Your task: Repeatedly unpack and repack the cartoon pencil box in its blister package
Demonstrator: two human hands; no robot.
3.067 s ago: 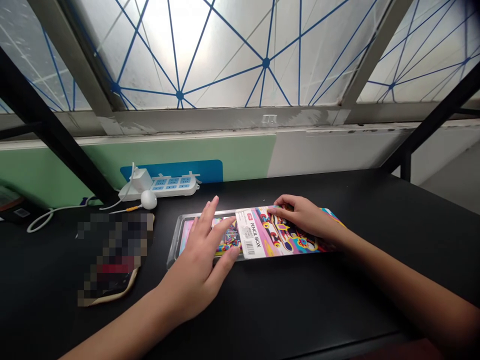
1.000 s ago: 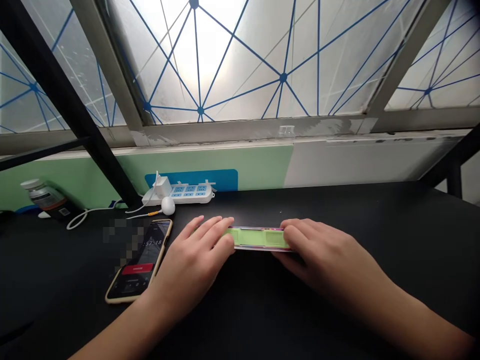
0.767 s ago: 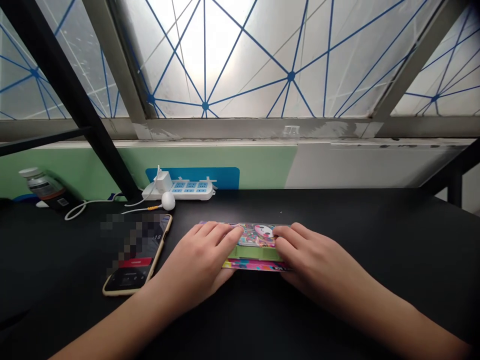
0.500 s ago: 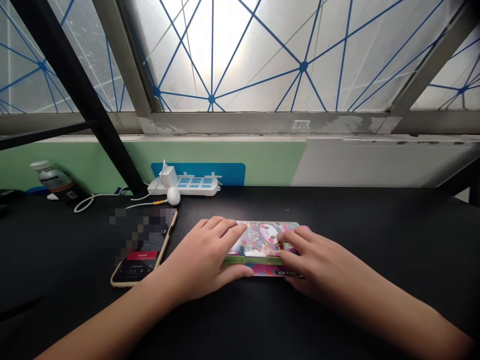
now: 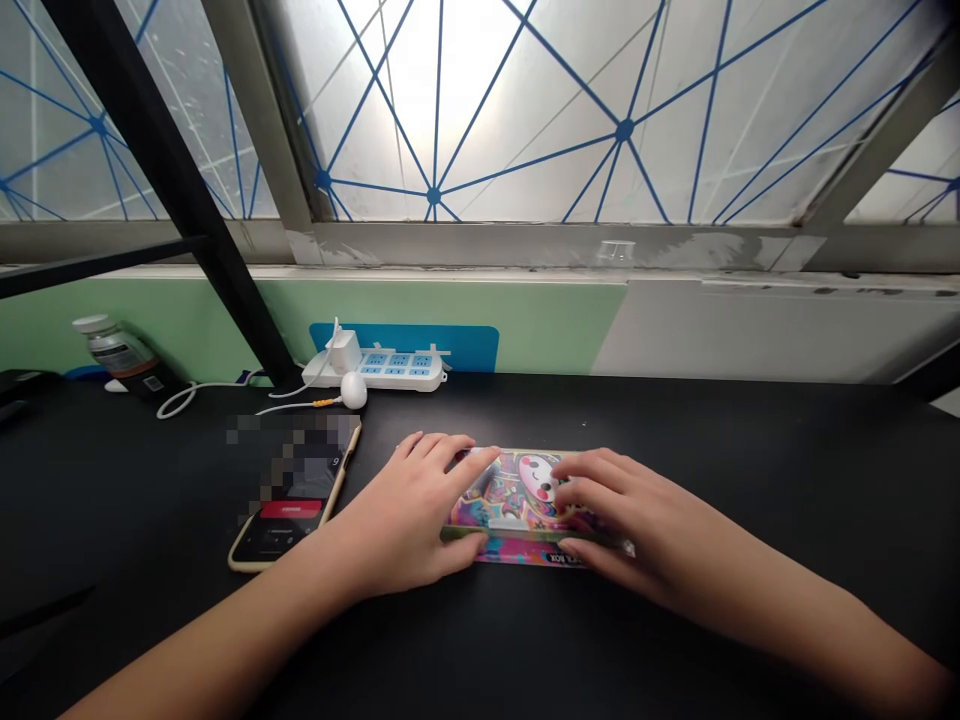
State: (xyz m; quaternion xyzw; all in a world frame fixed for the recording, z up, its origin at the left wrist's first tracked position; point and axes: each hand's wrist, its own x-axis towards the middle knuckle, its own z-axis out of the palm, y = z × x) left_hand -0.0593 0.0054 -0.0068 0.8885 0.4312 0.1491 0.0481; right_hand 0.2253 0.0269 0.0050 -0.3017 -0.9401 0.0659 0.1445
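A colourful pencil box (image 5: 517,495) with a white cartoon face on its lid lies flat on the black desk, its greenish front side toward me. A pink printed strip, partly reading "BOX", shows along its lower front edge. Around the box's left end is my left hand (image 5: 420,510), fingers over the lid and thumb at the front edge. My right hand (image 5: 622,510) grips the other end, fingertips on the lid near the face and thumb against the front. Both palms hide the ends of the box.
Left of the box lies a phone (image 5: 285,535) in a pale case. Behind it stand a white power strip (image 5: 405,371), a plug and a white cable (image 5: 217,384). A bottle (image 5: 124,358) leans at the back left, beside a black slanting post (image 5: 217,270).
The pencil box has come slightly toward me, and less of its front side shows. My right thumb has moved up onto the front edge. The whole view has shifted slightly.
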